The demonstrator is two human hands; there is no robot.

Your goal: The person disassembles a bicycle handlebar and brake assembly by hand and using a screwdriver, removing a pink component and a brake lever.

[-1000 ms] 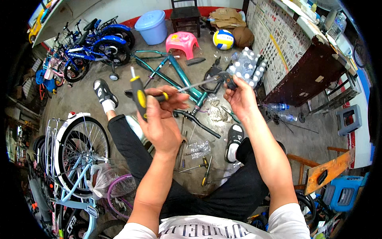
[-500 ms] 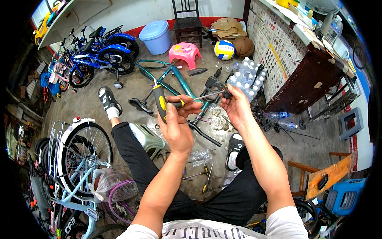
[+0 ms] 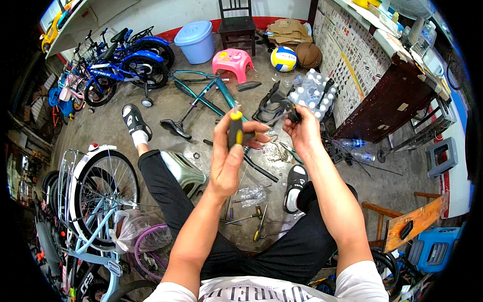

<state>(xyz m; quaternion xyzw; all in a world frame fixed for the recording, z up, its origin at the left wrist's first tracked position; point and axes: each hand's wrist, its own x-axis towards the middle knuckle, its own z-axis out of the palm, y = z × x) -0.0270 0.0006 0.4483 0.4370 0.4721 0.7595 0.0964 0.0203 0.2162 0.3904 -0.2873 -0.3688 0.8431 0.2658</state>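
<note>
My left hand [image 3: 225, 160] is closed around a yellow-and-black screwdriver [image 3: 235, 132], its handle upright against the palm. A second, smaller dark-handled screwdriver [image 3: 250, 136] lies between the same hand's fingers. Its blurred shaft points toward my right hand [image 3: 306, 135]. There a small black part [image 3: 293, 115] is pinched between thumb and fingers; its exact kind is hard to make out. Whether the shaft touches that part is unclear from the blur. Below and beyond both hands lies a teal bicycle frame [image 3: 229, 94] with its saddle [image 3: 175, 129] and handlebar [image 3: 260, 170] on the floor.
Between my legs lie loose tools, including a yellow-and-black screwdriver [image 3: 258, 229], and a clear plastic bag [image 3: 253, 195]. A silvery stool [image 3: 183, 171] stands by my left leg. A light blue bicycle [image 3: 100, 224] is at left. Bottles [image 3: 313, 93] and a dark cabinet [image 3: 387, 100] stand at right.
My left hand has turned, bringing the larger screwdriver from leaning left to nearly upright and further right. The smaller screwdriver's shaft has blurred. My right hand has shifted slightly right with the black part.
</note>
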